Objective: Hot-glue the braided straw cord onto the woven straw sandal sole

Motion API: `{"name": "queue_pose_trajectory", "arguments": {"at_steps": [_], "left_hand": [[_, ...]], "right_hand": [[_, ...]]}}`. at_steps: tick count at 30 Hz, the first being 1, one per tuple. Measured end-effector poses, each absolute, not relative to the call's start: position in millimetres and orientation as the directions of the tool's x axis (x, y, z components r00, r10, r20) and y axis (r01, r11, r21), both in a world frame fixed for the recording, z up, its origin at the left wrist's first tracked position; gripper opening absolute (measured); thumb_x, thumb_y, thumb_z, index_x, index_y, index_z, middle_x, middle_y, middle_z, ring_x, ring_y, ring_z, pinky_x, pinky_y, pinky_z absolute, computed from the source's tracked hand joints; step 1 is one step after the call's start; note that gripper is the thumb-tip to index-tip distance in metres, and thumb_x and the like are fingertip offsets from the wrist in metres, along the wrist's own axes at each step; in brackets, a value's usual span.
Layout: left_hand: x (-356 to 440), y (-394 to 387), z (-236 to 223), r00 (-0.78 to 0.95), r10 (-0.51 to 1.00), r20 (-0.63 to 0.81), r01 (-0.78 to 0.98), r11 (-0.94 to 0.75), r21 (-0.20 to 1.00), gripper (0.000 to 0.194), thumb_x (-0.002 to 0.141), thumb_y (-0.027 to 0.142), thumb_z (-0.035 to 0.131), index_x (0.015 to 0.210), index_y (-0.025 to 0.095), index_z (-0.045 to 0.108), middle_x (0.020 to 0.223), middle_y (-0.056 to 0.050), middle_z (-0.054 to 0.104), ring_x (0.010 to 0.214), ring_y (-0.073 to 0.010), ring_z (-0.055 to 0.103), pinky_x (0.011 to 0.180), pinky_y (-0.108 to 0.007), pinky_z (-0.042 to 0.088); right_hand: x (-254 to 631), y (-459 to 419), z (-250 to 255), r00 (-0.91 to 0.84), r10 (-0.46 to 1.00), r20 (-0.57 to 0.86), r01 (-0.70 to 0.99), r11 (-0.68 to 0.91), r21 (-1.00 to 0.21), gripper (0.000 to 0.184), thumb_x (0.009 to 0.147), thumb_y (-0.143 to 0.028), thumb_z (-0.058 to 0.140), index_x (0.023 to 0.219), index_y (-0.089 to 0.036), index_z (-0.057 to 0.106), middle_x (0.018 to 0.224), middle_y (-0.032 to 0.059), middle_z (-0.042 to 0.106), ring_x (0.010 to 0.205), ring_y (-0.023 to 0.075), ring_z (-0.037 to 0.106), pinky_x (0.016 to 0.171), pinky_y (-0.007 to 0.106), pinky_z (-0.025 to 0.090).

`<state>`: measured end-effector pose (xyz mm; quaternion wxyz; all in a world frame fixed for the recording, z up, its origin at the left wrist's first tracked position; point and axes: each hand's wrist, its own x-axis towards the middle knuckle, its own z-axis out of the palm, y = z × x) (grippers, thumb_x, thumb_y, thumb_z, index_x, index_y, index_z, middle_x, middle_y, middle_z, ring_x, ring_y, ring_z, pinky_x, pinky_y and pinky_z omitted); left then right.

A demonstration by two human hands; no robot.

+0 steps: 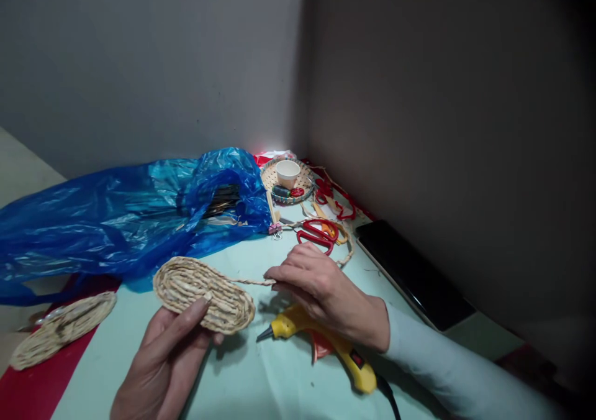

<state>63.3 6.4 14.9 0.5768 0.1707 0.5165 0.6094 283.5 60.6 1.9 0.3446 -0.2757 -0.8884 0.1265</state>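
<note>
My left hand (170, 351) grips an oval coil of braided straw (198, 292), thumb on top and fingers underneath, above the table. From the coil's upper right a thin straw braid (249, 281) runs to my right hand (321, 283), which pinches it between thumb and fingers. Past that hand, the braid (348, 252) curves over the table by the scissors. Below my right hand lies a yellow glue gun (344, 348) with an orange trigger, its dark nozzle pointing left and part of its body hidden by the hand.
Red-handled scissors (321, 233) lie beyond my right hand, with a binder clip (275, 229) nearby. Farther back, a woven tray (267, 181) holds a white cup (287, 171). A blue plastic bag (116, 215) spreads left. A phone (414, 277) is at right; another straw oval (65, 330) lies far left.
</note>
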Motion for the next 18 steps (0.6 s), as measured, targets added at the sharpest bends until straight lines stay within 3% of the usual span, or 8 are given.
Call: {"name": "queue_pose_trajectory", "arguments": {"at_steps": [5,14,18], "left_hand": [[64,8,14,-0.323,0.868,-0.376,-0.525,0.166,0.835,0.028,0.066,0.013,0.084,0.092,0.017,0.073,0.097,-0.009,0.076,0.071,-0.0192,0.068,0.047,-0.022,0.055],[60,8,5,-0.311,0.894,-0.322,-0.457,0.156,0.875,0.027,0.067,0.023,0.086,0.092,0.019,0.076,0.092,-0.006,0.073,0.067,-0.0172,0.063,0.047,-0.022,0.054],[62,9,1,-0.328,0.890,-0.315,-0.445,0.148,0.883,0.025,0.070,0.023,0.086,0.092,0.018,0.075,0.091,-0.006,0.074,0.071,-0.0172,0.065,0.050,-0.021,0.055]], "right_hand": [[283,53,8,-0.628,0.551,0.550,0.438,0.834,-0.335,0.027,0.098,-0.006,0.046,0.112,-0.007,0.070,0.078,0.0065,0.065,0.071,0.0200,0.047,0.066,0.034,0.035],[276,39,10,-0.680,0.488,0.548,0.444,0.868,-0.222,0.033,0.102,-0.007,0.039,0.107,0.000,0.071,0.075,0.0082,0.062,0.066,0.0211,0.043,0.057,0.034,0.030],[274,34,9,-0.710,0.526,0.468,0.486,0.847,-0.213,0.032,0.100,-0.005,0.039,0.114,-0.002,0.067,0.079,0.0080,0.064,0.067,0.0216,0.046,0.058,0.034,0.032]]}}
